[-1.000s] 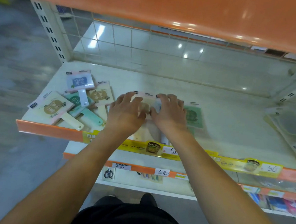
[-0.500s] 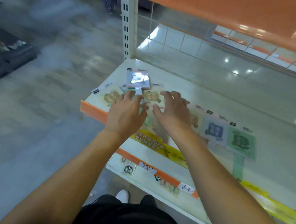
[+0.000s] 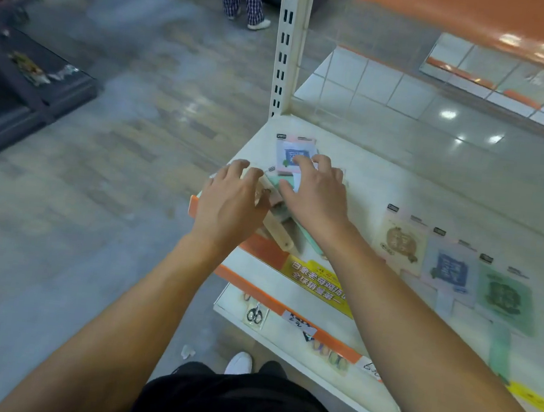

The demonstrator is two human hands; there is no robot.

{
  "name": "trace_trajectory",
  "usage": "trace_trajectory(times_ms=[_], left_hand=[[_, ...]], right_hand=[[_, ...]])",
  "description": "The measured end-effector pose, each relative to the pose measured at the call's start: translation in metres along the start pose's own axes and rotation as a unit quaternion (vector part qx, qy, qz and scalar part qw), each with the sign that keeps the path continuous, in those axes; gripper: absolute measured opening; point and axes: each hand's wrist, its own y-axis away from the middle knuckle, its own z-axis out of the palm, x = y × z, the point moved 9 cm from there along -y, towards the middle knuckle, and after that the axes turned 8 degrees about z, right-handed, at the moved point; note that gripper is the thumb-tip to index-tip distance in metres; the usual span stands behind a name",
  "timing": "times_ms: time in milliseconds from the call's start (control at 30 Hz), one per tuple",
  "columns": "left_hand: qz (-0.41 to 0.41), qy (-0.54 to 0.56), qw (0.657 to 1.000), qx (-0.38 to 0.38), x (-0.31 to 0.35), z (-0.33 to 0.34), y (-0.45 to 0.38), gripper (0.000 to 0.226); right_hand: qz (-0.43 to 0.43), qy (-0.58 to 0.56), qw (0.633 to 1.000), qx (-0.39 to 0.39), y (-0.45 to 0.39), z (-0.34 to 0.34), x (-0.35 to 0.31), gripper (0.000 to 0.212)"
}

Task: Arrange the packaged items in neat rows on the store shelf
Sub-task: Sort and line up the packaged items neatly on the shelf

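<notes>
Since these packs (image 3: 294, 157) are flat cards in glossy film, each with a long handle sticking out, we judge them light, fairly stiff and slippery, apt to slide over one another when nudged. We would take one by the card's edges, or press flat on its face and drag it, not lift by the handle (image 3: 280, 232), which would let it swing.

They lie in a loose heap at the shelf's (image 3: 366, 189) left front corner, overlapping at odd angles; three more (image 3: 451, 268) sit side by side in a row further right, well apart from the heap.

Our left hand (image 3: 231, 198) lies palm down on the heap's near side, fingers bent over a tan pack; whether it pinches anything we cannot tell. Our right hand (image 3: 315, 193) reaches further in, fingers spread and resting on the blue pack, holding nothing. Both forearms stretch forward, wrists low over the shelf's front edge.
</notes>
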Motion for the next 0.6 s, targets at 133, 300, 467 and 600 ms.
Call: trace_trajectory(times_ms=[133,300,467,600], left_hand=[[0.015,0.003,1.000,0.009,-0.004,0.000,-0.010,0.038],[0.024,0.000,1.000,0.000,-0.011,0.002,-0.020,0.037],[0.020,-0.001,1.000,-0.003,-0.020,0.002,-0.025,0.035],[0.017,0.000,1.000,-0.007,-0.025,0.004,-0.028,0.037]], right_hand=[[0.006,0.007,1.000,0.004,-0.015,0.004,-0.003,0.050],[0.025,0.014,1.000,-0.004,-0.034,0.017,-0.004,0.056],[0.029,0.024,0.999,-0.007,-0.040,0.025,-0.007,0.054],[0.028,0.008,1.000,0.007,-0.041,0.025,-0.008,0.047]])
